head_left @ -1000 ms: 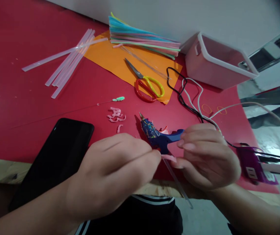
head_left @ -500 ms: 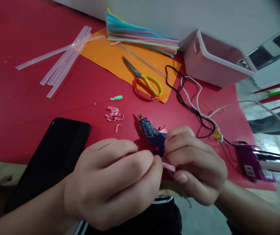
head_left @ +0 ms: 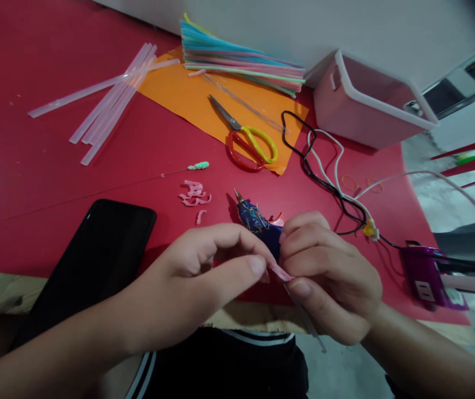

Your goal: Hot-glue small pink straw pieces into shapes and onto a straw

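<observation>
Thumb and fingers of my left hand [head_left: 208, 282] are closed around one end of a short pink pipe cleaner piece [head_left: 279, 271]. My right hand [head_left: 332, 271] pinches the piece's other end, fingers curled. A thin clear rod [head_left: 312, 328] slants down from the right fingertips past the table edge; the grip on it is partly hidden. Just behind the hands lies a dark blue glue gun [head_left: 254, 217], nozzle pointing away, its rear covered by my right hand. Several short pink pipe cleaner bits [head_left: 193, 192] lie to its left, with a green fuzzy-tipped wire [head_left: 198, 165] beyond.
A black phone [head_left: 104, 255] lies at left. Scissors [head_left: 245, 141] rest on orange paper [head_left: 170, 100], near a pipe cleaner bundle [head_left: 241, 58]. Glue sticks [head_left: 112, 100] are far left. A pink bin [head_left: 353, 111], tangled cables [head_left: 332, 188] and a purple power strip [head_left: 424, 277] occupy the right.
My left hand has rolled over so its thumb is on top, showing more of the pink piece. My right hand stays nearly in place, still pinching.
</observation>
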Demonstrator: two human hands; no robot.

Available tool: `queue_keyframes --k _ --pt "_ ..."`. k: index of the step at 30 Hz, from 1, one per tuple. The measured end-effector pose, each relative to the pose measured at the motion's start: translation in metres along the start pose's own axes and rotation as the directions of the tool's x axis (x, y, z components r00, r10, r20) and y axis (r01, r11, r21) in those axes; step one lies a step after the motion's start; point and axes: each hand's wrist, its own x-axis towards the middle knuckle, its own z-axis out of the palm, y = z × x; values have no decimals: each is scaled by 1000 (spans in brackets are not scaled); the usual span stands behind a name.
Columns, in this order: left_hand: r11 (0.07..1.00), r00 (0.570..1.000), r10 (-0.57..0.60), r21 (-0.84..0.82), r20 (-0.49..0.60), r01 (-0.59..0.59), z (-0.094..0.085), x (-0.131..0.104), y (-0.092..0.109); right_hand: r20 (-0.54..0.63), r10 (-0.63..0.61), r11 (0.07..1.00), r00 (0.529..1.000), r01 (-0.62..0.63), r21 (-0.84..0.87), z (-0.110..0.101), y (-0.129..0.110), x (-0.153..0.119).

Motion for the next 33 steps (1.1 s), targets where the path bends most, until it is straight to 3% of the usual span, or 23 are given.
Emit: queue_keyframes --k 5,11,20,25,33 --pt "992 997 -37 -116 62 44 3 2 -3 -8 -22 1000 1000 23 20 1 -1 1" --pt "991 998 -37 -127 47 43 5 1 -9 -16 31 989 999 -29 142 3 2 0" --pt "999 999 -16 -43 40 18 6 1 -10 33 115 941 993 -120 317 6 5 -1" --pt "989 996 91 117 -1 -91 8 4 -11 61 148 907 987 -160 389 8 3 1" --pt "990 995 94 110 -38 -90 5 3 -7 10 186 915 983 -177 362 5 4 -2"
